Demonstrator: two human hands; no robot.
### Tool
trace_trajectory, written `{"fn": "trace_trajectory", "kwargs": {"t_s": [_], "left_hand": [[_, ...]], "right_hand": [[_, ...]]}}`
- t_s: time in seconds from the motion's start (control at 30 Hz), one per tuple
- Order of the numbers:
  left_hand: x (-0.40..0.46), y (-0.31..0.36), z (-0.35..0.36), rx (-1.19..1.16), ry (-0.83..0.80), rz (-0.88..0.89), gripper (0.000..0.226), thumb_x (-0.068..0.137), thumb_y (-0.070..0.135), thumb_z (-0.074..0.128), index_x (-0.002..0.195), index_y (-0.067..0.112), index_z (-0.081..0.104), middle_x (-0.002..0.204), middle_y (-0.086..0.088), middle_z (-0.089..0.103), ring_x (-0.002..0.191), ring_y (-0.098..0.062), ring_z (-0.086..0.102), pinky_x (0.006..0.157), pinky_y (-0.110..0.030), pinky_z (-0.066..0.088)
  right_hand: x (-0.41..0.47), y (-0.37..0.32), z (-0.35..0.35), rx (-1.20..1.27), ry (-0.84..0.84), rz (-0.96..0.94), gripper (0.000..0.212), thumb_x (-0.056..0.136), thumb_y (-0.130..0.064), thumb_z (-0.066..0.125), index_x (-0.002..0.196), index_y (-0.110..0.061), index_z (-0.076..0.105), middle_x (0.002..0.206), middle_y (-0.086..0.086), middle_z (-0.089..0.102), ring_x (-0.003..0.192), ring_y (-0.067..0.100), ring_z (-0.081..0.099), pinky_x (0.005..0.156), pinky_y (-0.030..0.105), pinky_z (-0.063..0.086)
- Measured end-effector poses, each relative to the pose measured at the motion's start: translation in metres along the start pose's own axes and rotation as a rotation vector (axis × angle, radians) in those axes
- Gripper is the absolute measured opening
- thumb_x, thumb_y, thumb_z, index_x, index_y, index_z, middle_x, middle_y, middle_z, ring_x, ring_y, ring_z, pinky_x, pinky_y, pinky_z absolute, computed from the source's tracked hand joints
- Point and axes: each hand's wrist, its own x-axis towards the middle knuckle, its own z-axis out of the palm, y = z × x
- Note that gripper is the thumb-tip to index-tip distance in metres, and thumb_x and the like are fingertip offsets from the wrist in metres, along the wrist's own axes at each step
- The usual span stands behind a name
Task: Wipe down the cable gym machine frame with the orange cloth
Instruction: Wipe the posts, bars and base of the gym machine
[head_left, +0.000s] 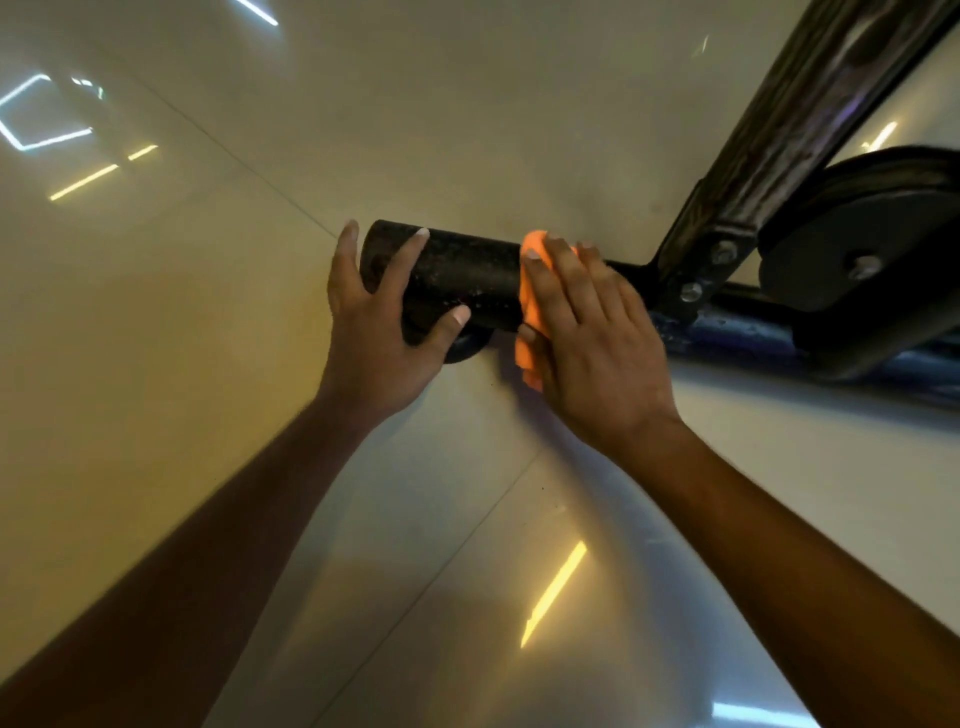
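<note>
A dark pulley wheel (862, 260) and slanted frame bar (810, 119) crowd the right. The left hand (374, 312) grips the black padded roller (462, 280); the right hand (592, 332) presses the orange cloth (530, 306) against it, hiding most of the cloth.

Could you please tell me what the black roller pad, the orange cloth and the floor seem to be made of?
Black roller pad: probably foam or rubber, matte, with a speckled, grainy surface and no gloss.
Orange cloth: soft fabric, perhaps microfibre; it folds and drapes limply under the right hand.
Floor: likely polished tile, glossy; it mirrors the ceiling lights and shows thin straight joint lines.
</note>
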Motion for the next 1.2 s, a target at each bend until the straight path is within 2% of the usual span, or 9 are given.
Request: {"fn": "trace_trajectory", "kwargs": {"t_s": [0.07, 0.17, 0.3, 0.43, 0.8, 0.93, 1.03, 1.1, 1.2], "left_hand": [[-0.002, 0.0, 0.003, 0.161, 0.015, 0.072, 0.077, 0.098, 0.06, 0.062, 0.165, 0.032, 0.036, 0.176, -0.021, 0.002, 0.163, -0.045, 0.0, 0.128, -0.069, 0.017], [0.002, 0.007, 0.008, 0.249, -0.004, 0.186, 0.065, 0.107, 0.048, 0.053, 0.166, 0.029, 0.036, 0.177, -0.015, 0.013, 0.164, -0.041, 0.002, 0.128, -0.071, 0.003], [0.006, 0.017, 0.015, 0.23, -0.015, 0.271, 0.062, 0.106, 0.038, 0.052, 0.165, 0.027, 0.039, 0.173, -0.008, 0.03, 0.164, -0.037, 0.013, 0.129, -0.066, -0.001], [0.009, 0.022, 0.017, 0.211, -0.026, 0.305, 0.063, 0.102, 0.033, 0.054, 0.163, 0.023, 0.042, 0.169, -0.005, 0.038, 0.163, -0.035, 0.019, 0.13, -0.064, -0.001], [0.009, 0.054, 0.035, 0.201, -0.109, 0.354, 0.067, 0.102, 0.041, 0.048, 0.166, 0.025, 0.036, 0.171, -0.003, 0.034, 0.164, -0.033, 0.014, 0.13, -0.062, -0.003], [0.003, 0.059, 0.032, 0.179, -0.154, 0.33, 0.069, 0.102, 0.044, 0.045, 0.167, 0.023, 0.034, 0.173, -0.004, 0.031, 0.165, -0.032, 0.012, 0.131, -0.058, -0.004], [-0.001, 0.07, 0.032, 0.145, -0.198, 0.329, 0.069, 0.103, 0.044, 0.043, 0.167, 0.022, 0.033, 0.174, -0.003, 0.029, 0.165, -0.03, 0.012, 0.131, -0.056, -0.005], [-0.001, 0.079, 0.032, 0.132, -0.237, 0.335, 0.067, 0.104, 0.042, 0.041, 0.167, 0.022, 0.033, 0.174, -0.002, 0.029, 0.165, -0.028, 0.012, 0.132, -0.055, -0.004], [0.005, 0.095, 0.035, 0.07, -0.277, 0.315, 0.057, 0.11, 0.033, 0.046, 0.165, 0.024, 0.038, 0.172, 0.0, 0.033, 0.164, -0.024, 0.014, 0.133, -0.053, -0.006]], "right_hand": [[-0.011, 0.006, -0.005, 0.027, 0.018, 0.054, 0.069, 0.115, -0.04, 0.041, 0.173, -0.011, 0.017, 0.179, 0.014, 0.019, 0.166, 0.037, 0.016, 0.135, 0.051, 0.018], [0.005, -0.014, -0.001, 0.047, 0.033, 0.103, 0.069, 0.113, -0.035, 0.049, 0.171, -0.009, 0.023, 0.178, 0.013, 0.024, 0.166, 0.037, 0.014, 0.135, 0.051, 0.015], [0.024, -0.022, 0.003, 0.077, -0.009, -0.056, 0.067, 0.113, -0.04, 0.047, 0.171, -0.012, 0.026, 0.177, 0.011, 0.026, 0.165, 0.034, 0.019, 0.135, 0.049, 0.017], [-0.012, 0.016, -0.007, 0.043, 0.012, -0.008, 0.074, 0.109, -0.031, 0.058, 0.171, -0.012, 0.024, 0.179, 0.011, 0.023, 0.165, 0.033, 0.021, 0.135, 0.043, 0.014], [-0.03, 0.015, -0.013, 0.098, -0.059, -0.002, 0.084, 0.1, -0.015, 0.059, 0.172, -0.008, 0.016, 0.181, 0.01, 0.01, 0.168, 0.032, 0.006, 0.136, 0.044, 0.008], [-0.066, 0.034, -0.027, 0.185, -0.182, -0.014, 0.09, 0.102, -0.019, 0.066, 0.174, -0.018, 0.014, 0.18, 0.0, 0.002, 0.166, 0.027, 0.01, 0.12, 0.043, 0.043], [-0.095, 0.043, -0.037, 0.341, -0.2, 0.116, 0.087, 0.102, -0.034, 0.063, 0.174, -0.026, 0.015, 0.181, -0.004, 0.005, 0.16, 0.027, 0.034, 0.105, 0.043, 0.057], [-0.108, 0.048, -0.043, 0.435, -0.098, 0.242, 0.078, 0.105, -0.04, 0.053, 0.174, -0.028, 0.017, 0.181, -0.004, 0.013, 0.156, 0.019, 0.04, 0.109, 0.036, 0.054], [-0.109, 0.054, -0.051, 0.537, 0.096, 0.445, 0.064, 0.114, -0.034, 0.049, 0.172, -0.025, 0.025, 0.179, -0.004, 0.023, 0.15, -0.003, 0.029, 0.112, 0.003, 0.028]]}}
